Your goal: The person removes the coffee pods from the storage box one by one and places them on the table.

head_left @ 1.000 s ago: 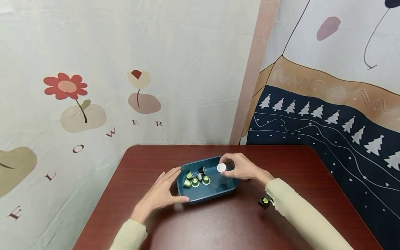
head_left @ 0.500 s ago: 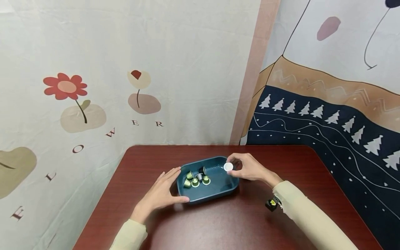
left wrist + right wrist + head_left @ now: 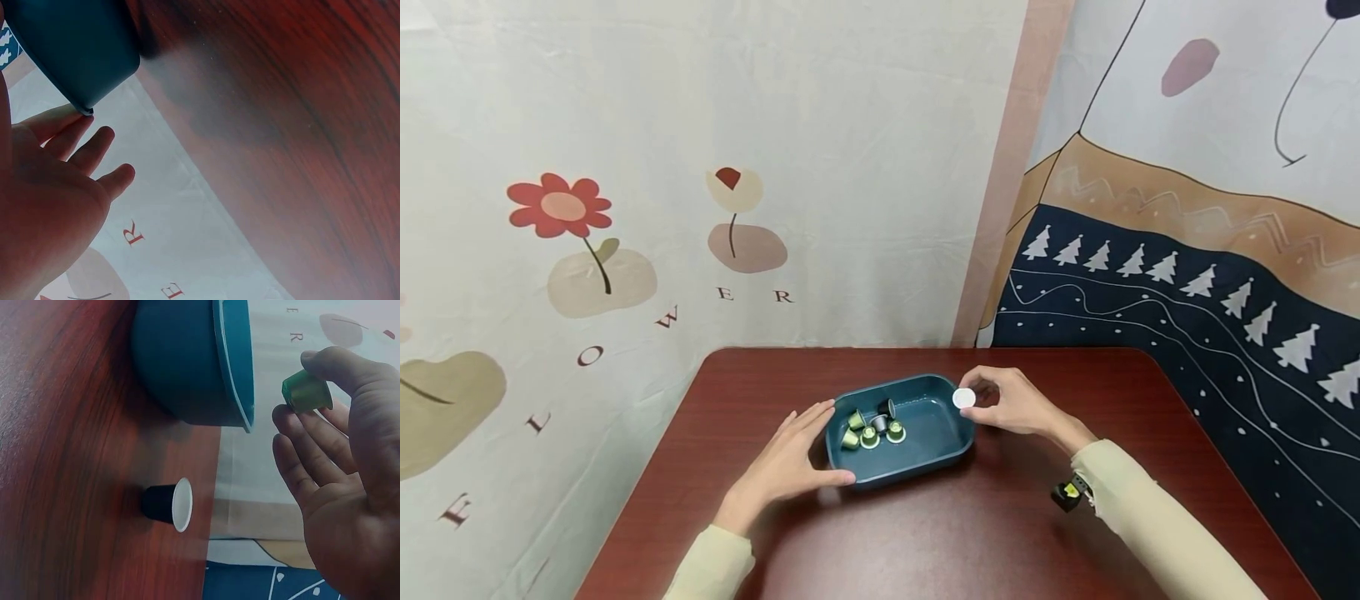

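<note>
The tray [image 3: 925,448] looks smooth plastic, the held capsule [image 3: 309,392] metallic, the table [image 3: 925,542] glossy wood.

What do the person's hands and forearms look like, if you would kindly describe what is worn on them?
The left hand and right hand are bare, with no gloves or rings visible. The left sleeve and right sleeve are long, plain and pale yellow. By the right cuff is a small black device with a yellow patch.

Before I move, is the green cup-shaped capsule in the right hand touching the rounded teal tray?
Apart: the right wrist view shows pale backdrop between the green capsule and teal tray.
</note>
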`<state>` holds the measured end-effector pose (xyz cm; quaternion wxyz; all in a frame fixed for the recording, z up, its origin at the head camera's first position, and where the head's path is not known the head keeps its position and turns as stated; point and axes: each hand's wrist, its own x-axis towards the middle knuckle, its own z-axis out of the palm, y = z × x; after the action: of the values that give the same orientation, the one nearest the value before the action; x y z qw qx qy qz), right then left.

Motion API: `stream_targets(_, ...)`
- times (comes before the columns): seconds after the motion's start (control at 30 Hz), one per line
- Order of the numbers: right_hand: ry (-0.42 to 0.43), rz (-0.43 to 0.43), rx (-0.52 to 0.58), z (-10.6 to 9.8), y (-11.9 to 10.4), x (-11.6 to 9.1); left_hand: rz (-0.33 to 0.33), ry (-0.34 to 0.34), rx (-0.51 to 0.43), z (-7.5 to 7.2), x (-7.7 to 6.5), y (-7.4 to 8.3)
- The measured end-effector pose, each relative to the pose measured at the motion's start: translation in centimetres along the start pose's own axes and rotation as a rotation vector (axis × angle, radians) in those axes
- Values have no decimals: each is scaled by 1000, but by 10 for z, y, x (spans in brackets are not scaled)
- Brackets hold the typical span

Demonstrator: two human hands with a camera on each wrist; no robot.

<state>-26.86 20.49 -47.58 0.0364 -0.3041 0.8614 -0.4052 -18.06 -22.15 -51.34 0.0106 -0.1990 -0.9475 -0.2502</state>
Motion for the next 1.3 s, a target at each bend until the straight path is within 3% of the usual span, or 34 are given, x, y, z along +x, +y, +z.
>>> stream_targets(0.8, 153, 84, 2, -19, 29, -33, -6, 3, 4, 2, 1, -2)
stream_targets(1.1, 203, 102, 18, -25, 43, -44, 88, 103, -42, 10, -1, -8)
stream_targets(1.3, 212, 146, 13, -28, 55, -50, 18, 37, -27, 1, -1, 1)
